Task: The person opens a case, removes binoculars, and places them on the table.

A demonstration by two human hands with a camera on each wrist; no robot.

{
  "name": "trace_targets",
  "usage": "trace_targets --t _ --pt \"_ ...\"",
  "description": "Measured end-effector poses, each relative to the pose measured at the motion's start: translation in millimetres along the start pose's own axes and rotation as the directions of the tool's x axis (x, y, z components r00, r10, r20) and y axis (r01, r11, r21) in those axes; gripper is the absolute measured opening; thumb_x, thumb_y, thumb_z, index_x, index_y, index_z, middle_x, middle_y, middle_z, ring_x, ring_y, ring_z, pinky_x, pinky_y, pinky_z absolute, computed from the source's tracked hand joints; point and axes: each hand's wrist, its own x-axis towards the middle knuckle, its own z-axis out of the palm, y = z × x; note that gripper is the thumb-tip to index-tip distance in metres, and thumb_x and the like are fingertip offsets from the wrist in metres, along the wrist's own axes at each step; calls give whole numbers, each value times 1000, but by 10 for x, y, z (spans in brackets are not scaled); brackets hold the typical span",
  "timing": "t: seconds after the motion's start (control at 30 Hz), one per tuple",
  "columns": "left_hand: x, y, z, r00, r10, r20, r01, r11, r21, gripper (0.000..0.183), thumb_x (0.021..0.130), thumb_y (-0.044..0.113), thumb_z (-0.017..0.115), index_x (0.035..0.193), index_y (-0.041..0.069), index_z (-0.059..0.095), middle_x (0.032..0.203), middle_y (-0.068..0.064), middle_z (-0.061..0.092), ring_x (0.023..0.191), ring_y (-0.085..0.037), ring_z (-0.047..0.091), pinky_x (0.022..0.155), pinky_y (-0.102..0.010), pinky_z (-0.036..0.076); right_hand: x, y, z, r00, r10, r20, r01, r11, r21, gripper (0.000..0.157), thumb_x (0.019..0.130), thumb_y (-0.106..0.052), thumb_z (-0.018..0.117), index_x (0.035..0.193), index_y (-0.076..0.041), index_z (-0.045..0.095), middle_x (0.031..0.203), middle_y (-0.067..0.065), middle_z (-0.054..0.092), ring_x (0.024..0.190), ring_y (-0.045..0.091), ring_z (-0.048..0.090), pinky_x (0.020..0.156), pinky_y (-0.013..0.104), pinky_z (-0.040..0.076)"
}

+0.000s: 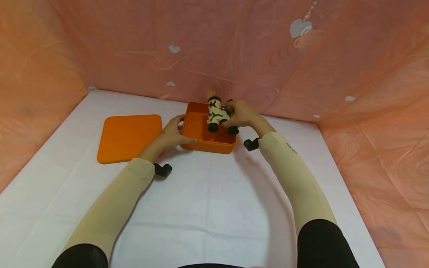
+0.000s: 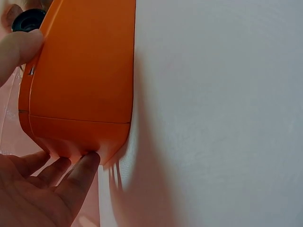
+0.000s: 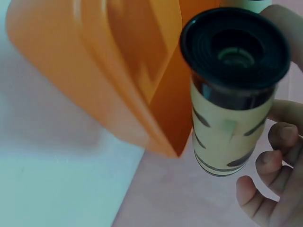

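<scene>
An orange open-topped box point(image 1: 209, 146) stands near the back of the table. My left hand point(image 1: 173, 133) grips its left end; in the left wrist view the thumb point(image 2: 23, 49) lies at the rim and the fingertips point(image 2: 90, 161) press on the end wall. Camouflage-patterned binoculars point(image 1: 213, 113), cream with dark marks and black ends, are held by my right hand point(image 1: 244, 114) over the right part of the box. Up close, one barrel point(image 3: 229, 130) overlaps the box's edge in the right wrist view, its black lens end facing the camera.
To the left of the box, a flat orange lid point(image 1: 129, 137) lies on the white-covered table point(image 1: 207, 208). Pinkish-orange sheeting point(image 1: 234, 48) with pale hearts rises directly behind the table and along both sides.
</scene>
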Motion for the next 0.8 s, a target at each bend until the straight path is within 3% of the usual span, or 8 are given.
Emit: trace_targets --t 0.37,0.8 --pt "-15 22 11 1000 -14 -7 14 1000 25 105 72 26 85 153 12 19 154 -13 26 136 -32 43 111 -50 38 -164 184 -154 999 -3 -49 0 998 -60 69 70 -38 80 129 -10 60 120 13 61 99 28 55 91 44 49" --pt "-3 12 2 1000 -11 6 10 1000 8 107 71 27 85 153 11 19 155 -12 27 135 -31 44 111 -48 39 -378 412 -260 997 62 -55 -66 994 -92 67 71 -35 80 129 -9 59 117 14 59 96 28 52 84 43 48"
